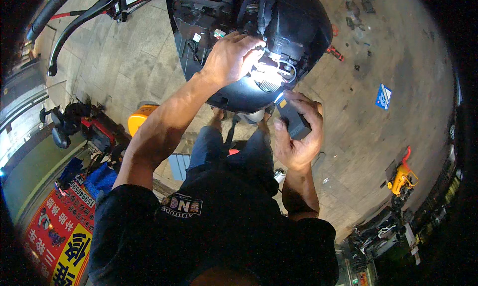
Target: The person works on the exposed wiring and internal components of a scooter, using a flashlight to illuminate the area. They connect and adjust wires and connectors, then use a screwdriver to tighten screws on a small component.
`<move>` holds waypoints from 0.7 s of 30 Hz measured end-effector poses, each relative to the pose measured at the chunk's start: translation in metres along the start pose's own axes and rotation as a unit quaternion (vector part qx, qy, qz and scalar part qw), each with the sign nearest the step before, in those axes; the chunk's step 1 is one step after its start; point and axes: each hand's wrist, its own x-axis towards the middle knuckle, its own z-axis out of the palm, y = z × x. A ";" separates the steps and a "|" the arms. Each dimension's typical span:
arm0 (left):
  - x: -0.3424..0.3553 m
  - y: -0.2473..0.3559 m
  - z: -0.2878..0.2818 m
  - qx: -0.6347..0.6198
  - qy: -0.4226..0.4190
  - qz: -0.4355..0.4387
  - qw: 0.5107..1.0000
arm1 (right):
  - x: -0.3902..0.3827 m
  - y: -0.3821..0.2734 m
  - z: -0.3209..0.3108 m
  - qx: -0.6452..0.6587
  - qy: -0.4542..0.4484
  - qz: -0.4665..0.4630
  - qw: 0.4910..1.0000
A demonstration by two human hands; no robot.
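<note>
A dark plastic body panel point(209, 2) of what looks like a scooter fills the top middle, with cables and fittings inside. My left hand point(231, 57) is in it, fingers closed at a small brightly lit part whose shape is hidden by glare and fingers. A ribbed metal component point(269, 84) with pale wires sits just right of it. Below that, my right hand point(301, 136) is wrapped round a black boxy flashlight point(296, 121) with a yellow patch, its beam lighting the inside of the panel.
Black handlebar levers point(67, 37) are at upper left, a yellow object point(141, 120) behind my left forearm. A blue card point(383, 96) and yellow tool point(401, 181) lie on the tiled floor point(358, 131) at right. Scooters point(74, 119) and a printed sign point(55, 221) line the left.
</note>
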 end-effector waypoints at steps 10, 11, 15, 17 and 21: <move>-0.013 -0.001 0.002 0.070 0.089 0.071 0.991 | -0.001 0.005 0.023 0.016 0.025 -0.040 0.999; -0.013 -0.001 0.002 0.047 0.102 0.073 0.991 | -0.001 0.007 0.025 0.022 0.032 -0.047 0.998; -0.013 0.011 -0.001 -0.039 0.057 -0.053 0.996 | -0.003 0.013 0.030 0.059 0.043 -0.031 0.997; -0.011 0.017 -0.008 -0.042 0.071 -0.084 0.993 | -0.005 0.013 0.030 0.061 0.044 -0.024 0.997; 0.000 0.019 -0.033 0.136 0.058 0.023 0.989 | -0.002 0.015 0.032 0.051 0.054 -0.038 0.997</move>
